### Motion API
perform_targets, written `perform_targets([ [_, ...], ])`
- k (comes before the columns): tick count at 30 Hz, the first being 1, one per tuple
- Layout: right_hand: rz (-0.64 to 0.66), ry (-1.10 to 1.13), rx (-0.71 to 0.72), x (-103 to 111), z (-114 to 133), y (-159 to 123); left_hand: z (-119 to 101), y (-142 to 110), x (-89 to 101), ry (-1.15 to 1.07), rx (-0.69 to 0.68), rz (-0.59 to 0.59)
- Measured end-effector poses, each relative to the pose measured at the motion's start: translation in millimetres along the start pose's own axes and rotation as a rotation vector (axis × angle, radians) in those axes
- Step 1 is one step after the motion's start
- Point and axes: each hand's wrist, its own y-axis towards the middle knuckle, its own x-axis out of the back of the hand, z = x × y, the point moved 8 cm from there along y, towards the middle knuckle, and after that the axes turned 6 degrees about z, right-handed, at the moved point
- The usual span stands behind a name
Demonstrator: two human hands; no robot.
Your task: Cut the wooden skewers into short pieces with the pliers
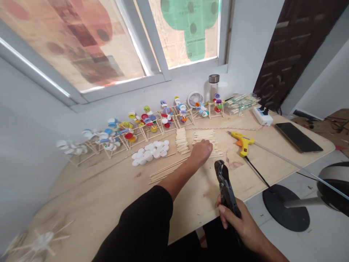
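Note:
My left hand (pixel 201 152) reaches forward over the wooden table (pixel 109 196) and rests with curled fingers on a stack of short wooden sticks (pixel 205 137); whether it grips any is hidden. A second stack of short sticks (pixel 182 141) lies just left of it, and long skewers (pixel 166 170) lie beside my forearm. My right hand (pixel 240 222) is wrapped round the handles of black pliers (pixel 224 182), jaws pointing away from me near the table's front edge.
White bottle caps (pixel 151 151) lie in a heap. A row of stick-and-cap windmill models (pixel 152 123) lines the wall. A yellow glue gun (pixel 242 141), power strip (pixel 262 115), phone (pixel 298 137), small fan (pixel 195 99), jar (pixel 214 85) and bundled skewers (pixel 241 102) sit on the right. A fan stand (pixel 286 207) is on the floor.

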Motion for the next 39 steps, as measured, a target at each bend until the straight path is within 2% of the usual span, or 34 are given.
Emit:
perform_targets([
  [4,0.001,0.017,-0.007,0,-1,1,-3,0,2.8,-0.043,-0.021,-0.005],
  [8,0.002,0.011,-0.01,0,-1,1,6,-11,6.7,-0.1,0.023,-0.026],
  [15,0.015,-0.011,0.0,0,1,1,42,-59,-1.4,-0.208,0.277,-0.023],
  [20,0.0,-0.025,-0.011,-1,1,2,50,-83,-15.2,-0.245,0.378,0.024],
  [27,-0.009,-0.052,-0.005,-4,2,0,54,-79,-24.4,-0.229,0.449,0.088],
  [39,-0.003,-0.056,-0.001,-2,-1,1,40,-63,-22.0,-0.197,0.35,0.114],
])
